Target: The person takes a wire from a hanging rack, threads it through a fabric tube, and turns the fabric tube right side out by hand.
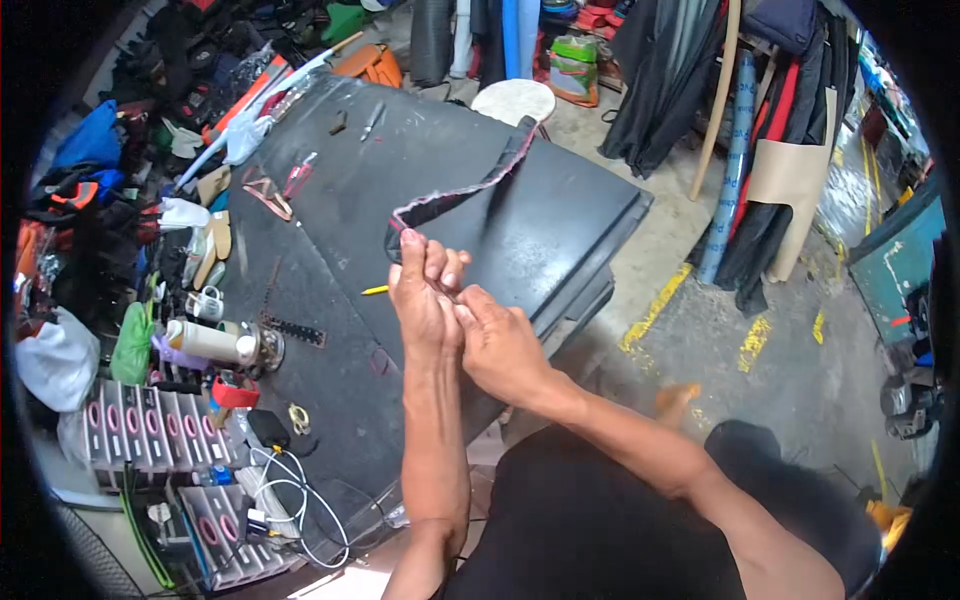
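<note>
The black strip [470,195], edged in pink and white, runs from the left hand [430,300] toward the far right over the bench [400,145]. That hand pinches the strip's near end; the right hand [495,335] presses against it, fingers curled closed (anything inside is hidden). White lettering marks the blue roll [728,170] on the right, too small to read surely. A yellow pencil [375,290] lies just left of the left hand; a white mug [206,303] stands farther left, and a round stool [513,101] beyond the bench.
</note>
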Motion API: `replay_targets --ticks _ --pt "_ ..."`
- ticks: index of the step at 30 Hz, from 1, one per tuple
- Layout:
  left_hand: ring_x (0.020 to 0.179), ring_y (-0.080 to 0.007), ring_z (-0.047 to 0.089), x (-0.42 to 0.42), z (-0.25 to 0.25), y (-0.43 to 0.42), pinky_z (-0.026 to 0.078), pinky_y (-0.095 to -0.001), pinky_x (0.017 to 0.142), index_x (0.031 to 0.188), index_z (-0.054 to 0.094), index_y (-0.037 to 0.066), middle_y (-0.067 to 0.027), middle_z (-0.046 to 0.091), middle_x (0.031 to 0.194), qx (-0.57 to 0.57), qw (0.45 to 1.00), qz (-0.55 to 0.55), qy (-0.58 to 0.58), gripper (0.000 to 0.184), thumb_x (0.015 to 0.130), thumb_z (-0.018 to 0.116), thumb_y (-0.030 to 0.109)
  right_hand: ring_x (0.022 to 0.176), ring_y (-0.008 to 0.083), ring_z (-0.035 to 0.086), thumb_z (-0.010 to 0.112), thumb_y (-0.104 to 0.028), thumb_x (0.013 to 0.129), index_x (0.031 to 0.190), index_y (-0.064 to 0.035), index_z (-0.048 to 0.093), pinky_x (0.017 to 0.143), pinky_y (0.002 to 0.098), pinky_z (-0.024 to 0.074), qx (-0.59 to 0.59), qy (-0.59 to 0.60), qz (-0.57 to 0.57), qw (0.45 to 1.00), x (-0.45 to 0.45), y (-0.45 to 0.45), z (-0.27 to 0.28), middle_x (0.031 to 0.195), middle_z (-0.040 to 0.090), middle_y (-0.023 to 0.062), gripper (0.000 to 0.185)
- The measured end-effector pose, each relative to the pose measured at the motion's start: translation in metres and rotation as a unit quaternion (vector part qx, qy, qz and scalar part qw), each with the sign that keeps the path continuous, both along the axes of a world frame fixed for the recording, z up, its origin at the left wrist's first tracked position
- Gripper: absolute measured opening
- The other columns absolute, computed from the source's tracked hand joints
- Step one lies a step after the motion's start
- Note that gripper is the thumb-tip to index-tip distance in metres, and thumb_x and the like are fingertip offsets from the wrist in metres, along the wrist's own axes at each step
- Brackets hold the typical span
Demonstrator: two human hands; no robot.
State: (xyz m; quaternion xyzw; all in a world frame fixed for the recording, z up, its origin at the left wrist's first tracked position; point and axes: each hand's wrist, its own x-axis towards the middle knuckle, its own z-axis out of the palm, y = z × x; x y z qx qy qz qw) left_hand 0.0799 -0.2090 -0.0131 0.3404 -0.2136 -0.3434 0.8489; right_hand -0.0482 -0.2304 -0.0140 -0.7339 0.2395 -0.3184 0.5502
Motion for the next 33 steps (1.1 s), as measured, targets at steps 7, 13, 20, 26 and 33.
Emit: replay_targets --ticks 7,13,20,26,33 --pt "0.085 -0.0201 0.058 -0.012 0.025 -0.017 0.052 -0.0429 0.093 0.108 0.063 0.003 -0.0069 0.061 0.096 -0.047 0.988 -0.048 0.136 0.030 0.107 0.056 0.033 0.081 0.0406 0.065 0.053 -0.017 0.101 0.099 0.0001 0.061 0.072 0.0449 0.0495 0.000 0.009 0.020 1.000 -0.027 -0.049 -0.002 0.090 0.066 0.0221 0.019" --pt "0.077 -0.0174 0.057 -0.010 0.033 -0.045 0.054 -0.0414 0.088 0.121 0.063 0.001 -0.0047 0.059 0.086 -0.021 0.975 -0.083 0.206 0.035 0.108 0.053 0.031 0.074 0.0365 0.063 0.053 -0.017 0.101 0.099 -0.0003 0.062 0.069 0.0435 0.0489 -0.008 0.045 0.025 0.999 -0.039 -0.062 -0.003 0.089 0.066 0.0220 0.019" --pt "0.049 -0.0085 0.037 -0.022 0.003 -0.070 0.050 -0.0330 0.070 0.115 0.066 0.004 0.0059 0.035 0.057 -0.128 0.968 -0.159 0.143 0.028 0.108 0.054 0.028 0.081 0.0467 0.064 0.053 -0.014 0.101 0.101 0.0006 0.061 0.071 0.0514 0.0502 -0.064 0.076 -0.020 0.995 -0.060 -0.062 0.005 0.094 0.066 0.0250 0.017" --pt "0.046 -0.0073 0.027 -0.046 0.011 -0.081 0.046 -0.0296 0.067 0.109 0.065 0.004 0.0056 0.030 0.054 -0.099 0.979 -0.117 0.132 0.024 0.109 0.052 0.025 0.088 0.0489 0.063 0.052 -0.010 0.100 0.102 0.0021 0.060 0.072 0.0528 0.0516 -0.060 0.081 -0.034 0.994 -0.065 -0.053 0.005 0.095 0.066 0.0268 0.015" --pt "0.048 -0.0072 0.033 -0.063 0.000 -0.085 0.045 -0.0308 0.067 0.102 0.065 0.006 0.0069 0.034 0.056 -0.028 0.994 -0.098 0.041 0.022 0.106 0.059 0.026 0.088 0.0487 0.064 0.052 -0.010 0.100 0.103 0.0015 0.061 0.071 0.0524 0.0519 -0.049 0.048 -0.041 0.997 -0.060 -0.061 0.005 0.095 0.066 0.0262 0.015"
